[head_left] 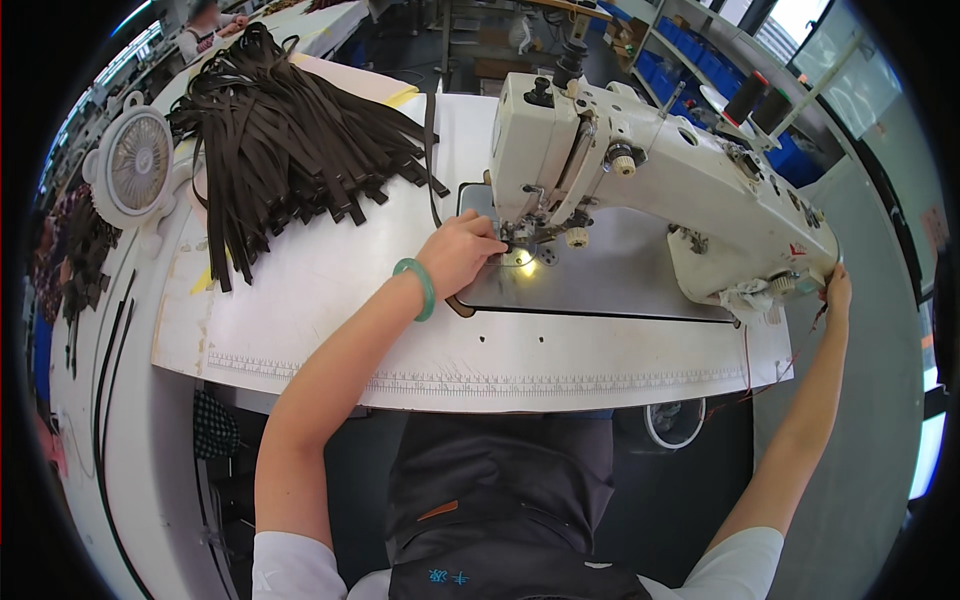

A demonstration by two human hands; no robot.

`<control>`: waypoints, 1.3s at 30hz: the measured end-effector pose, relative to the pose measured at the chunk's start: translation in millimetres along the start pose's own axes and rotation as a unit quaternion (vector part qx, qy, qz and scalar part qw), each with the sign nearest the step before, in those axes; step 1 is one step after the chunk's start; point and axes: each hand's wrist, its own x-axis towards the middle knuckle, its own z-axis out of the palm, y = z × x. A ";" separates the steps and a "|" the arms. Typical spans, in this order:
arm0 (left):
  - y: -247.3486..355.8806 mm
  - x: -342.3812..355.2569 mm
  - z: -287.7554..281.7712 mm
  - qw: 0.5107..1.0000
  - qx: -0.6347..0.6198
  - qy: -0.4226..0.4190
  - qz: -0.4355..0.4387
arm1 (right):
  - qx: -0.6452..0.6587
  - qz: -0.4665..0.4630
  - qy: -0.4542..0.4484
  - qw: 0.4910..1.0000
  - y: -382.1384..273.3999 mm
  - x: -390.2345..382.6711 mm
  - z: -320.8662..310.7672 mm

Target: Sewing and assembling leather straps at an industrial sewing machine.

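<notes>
My left hand [460, 252], with a green bangle [424, 290] on its wrist, is at the needle area of a white sewing machine [640, 130]. Its fingers are pinched on a dark strap [431, 135], which runs back from behind the hand; the end under the presser foot [515, 240] is mostly hidden. A small lamp lights the metal bed [610, 275] there. At the machine's right end, my right hand [838, 290] is curled on the handwheel [838, 258], its fingers partly hidden.
A big pile of dark straps [290, 140] lies on the white table [290, 320], left of the machine. A small white fan [135, 165] stands beyond it. Thread cones [745, 98] are at the back right. A white-rimmed bin [675, 440] sits below. Another person [205, 30] is far left.
</notes>
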 end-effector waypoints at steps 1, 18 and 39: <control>-0.2 -0.5 -0.3 1.000 0.006 0.003 0.008 | 0.001 -0.009 0.004 1.000 -1.3 -1.9 1.0; 3.6 -5.8 -2.3 0.987 0.145 -0.019 0.072 | 0.365 -0.009 0.073 0.928 5.9 -56.9 35.3; -0.8 -4.3 -2.2 0.977 0.201 -0.029 0.062 | 0.103 -0.088 0.089 0.987 -20.5 -18.3 5.6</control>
